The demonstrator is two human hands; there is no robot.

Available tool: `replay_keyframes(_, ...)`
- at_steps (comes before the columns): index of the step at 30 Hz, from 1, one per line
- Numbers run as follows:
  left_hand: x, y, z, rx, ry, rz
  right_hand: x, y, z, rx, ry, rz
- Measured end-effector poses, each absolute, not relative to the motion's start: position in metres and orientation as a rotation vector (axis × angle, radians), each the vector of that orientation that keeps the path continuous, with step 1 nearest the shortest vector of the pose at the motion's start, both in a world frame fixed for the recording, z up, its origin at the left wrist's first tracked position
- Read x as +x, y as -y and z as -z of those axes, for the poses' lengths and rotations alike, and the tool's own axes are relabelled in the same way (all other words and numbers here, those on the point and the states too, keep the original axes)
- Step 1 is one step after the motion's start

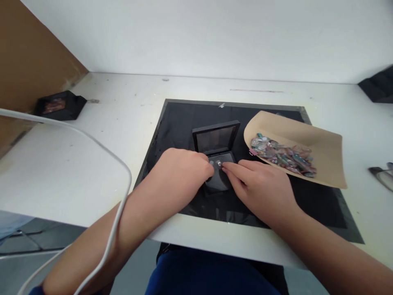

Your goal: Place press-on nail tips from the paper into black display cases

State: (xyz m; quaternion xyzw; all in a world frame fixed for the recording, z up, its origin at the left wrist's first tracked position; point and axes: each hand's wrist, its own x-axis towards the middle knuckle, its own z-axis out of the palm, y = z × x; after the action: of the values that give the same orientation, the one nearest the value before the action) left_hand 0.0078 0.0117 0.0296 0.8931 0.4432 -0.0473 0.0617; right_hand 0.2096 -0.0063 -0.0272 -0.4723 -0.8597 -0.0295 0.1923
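Note:
A small black hinged box (216, 139) stands open on a black mat (178, 123), its lid tilted up. Two small pale stones (215, 164) lie in its base. My left hand (181, 172) rests at the box's left side, fingers curled and pinched at one stone. My right hand (260, 186) lies at the right side, its fingers pressed together with the tips touching the other stone. To the right, a tan paper sheet (322, 143) holds a pile of several coloured gemstones (282, 155).
The white table (107, 123) meets a white wall at the back. A black tray (59, 105) with brownish contents sits far left by a cardboard panel. A white cable (116, 164) loops over my left forearm. Dark objects lie at the right edge (380, 176) and corner (379, 86).

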Motion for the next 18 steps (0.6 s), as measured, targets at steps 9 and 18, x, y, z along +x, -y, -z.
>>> replay_keyframes(9,0.008,-0.011,-0.033,2.617,-1.164,0.193,0.207,0.002,0.036,-1.182,2.431,-0.178)
replay_keyframes(18,0.013,-0.007,-0.028,2.835,-0.968,-0.413,0.215,0.007,0.016,-1.100,2.337,0.148)
